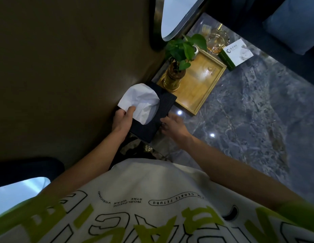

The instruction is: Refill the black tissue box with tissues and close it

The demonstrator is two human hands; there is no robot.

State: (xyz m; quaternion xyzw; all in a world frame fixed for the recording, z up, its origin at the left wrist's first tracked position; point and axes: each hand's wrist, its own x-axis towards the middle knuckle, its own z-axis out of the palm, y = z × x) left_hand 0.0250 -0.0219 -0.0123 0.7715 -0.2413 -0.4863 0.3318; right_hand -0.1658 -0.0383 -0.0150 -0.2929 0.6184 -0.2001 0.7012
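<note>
The black tissue box (161, 109) lies on the marble table by the brown wall, with a white tissue (140, 100) sticking up out of its top. My left hand (122, 120) grips the box's left side, thumb pressed on the tissue's lower edge. My right hand (173, 127) touches the box's right near corner, fingers curled against it. Whether the box's bottom is shut is hidden.
A wooden tray (203, 88) sits just behind the box, holding a potted green plant (179, 55) in a glass vase. Farther back are a glass ashtray (216, 41) and a white-and-green tissue pack (236, 54). Open grey marble tabletop (249, 111) stretches to the right.
</note>
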